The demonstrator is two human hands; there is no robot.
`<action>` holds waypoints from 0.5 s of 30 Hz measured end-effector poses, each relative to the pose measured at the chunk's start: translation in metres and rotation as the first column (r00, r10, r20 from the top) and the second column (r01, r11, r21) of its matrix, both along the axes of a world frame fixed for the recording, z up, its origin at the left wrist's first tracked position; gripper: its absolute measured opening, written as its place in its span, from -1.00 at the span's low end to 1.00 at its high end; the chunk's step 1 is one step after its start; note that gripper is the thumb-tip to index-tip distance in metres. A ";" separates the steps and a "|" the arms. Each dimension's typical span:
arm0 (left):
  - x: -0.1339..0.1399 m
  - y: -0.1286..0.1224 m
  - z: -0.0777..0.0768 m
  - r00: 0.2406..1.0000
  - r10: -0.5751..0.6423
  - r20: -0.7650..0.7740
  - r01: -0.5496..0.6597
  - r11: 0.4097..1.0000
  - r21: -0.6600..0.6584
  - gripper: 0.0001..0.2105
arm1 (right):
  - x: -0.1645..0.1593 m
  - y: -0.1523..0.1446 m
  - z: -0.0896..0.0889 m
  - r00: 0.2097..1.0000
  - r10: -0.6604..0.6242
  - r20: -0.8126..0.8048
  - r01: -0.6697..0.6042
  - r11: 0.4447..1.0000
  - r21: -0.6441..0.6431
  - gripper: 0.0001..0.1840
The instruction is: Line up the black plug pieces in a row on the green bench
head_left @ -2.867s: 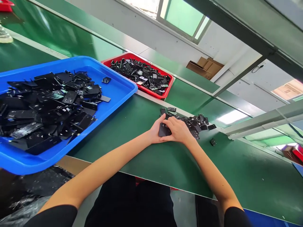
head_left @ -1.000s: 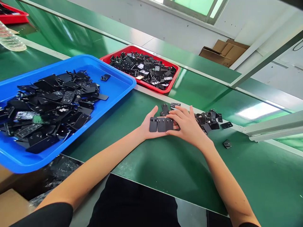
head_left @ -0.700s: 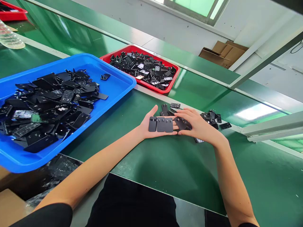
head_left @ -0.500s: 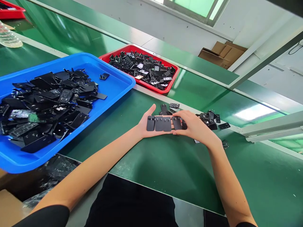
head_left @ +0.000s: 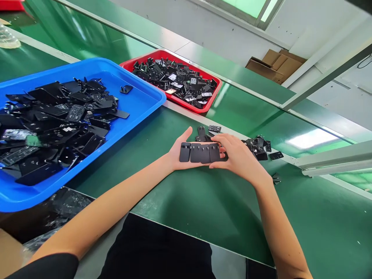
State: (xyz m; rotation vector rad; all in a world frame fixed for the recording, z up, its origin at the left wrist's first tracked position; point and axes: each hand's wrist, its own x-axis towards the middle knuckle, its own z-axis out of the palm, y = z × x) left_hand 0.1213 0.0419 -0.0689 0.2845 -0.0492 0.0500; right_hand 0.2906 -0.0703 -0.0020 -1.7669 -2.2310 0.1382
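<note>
My left hand lies palm up above the green table, thumb stretched out. Across its palm and fingers it holds a row of several black plug plates with small metal pins facing up. A narrow gap separates the leftmost plate from the others, which sit edge to edge. My right hand comes in from the right, thumb below and fingers above the rightmost plug plate, gripping its end. Just behind my hands are a few loose plug parts, and a small heap of black parts lies beyond my right wrist.
A large blue tray heaped with black plug parts stands at the left. Behind it a red tray holds more parts and small boards. One pronged piece lies right of my right wrist. A metal frame rises at the right.
My right hand has moved left, bringing the rightmost plug plate up against the row on my left hand. The view has shifted slightly.
</note>
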 end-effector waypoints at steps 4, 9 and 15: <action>0.000 -0.004 0.002 0.999 -0.036 0.009 0.036 0.999 0.001 -0.15 | 0.006 -0.005 0.007 1.000 0.016 -0.010 -0.017 0.996 -0.082 -0.37; 0.000 -0.008 0.004 0.999 -0.039 -0.017 0.038 0.999 -0.015 -0.15 | 0.007 -0.008 0.011 1.000 0.022 0.009 -0.021 0.995 -0.095 -0.49; -0.002 -0.009 0.007 0.998 -0.045 -0.033 0.044 0.998 -0.038 -0.15 | 0.003 -0.014 0.017 0.996 0.005 0.088 0.001 0.997 -0.073 -0.48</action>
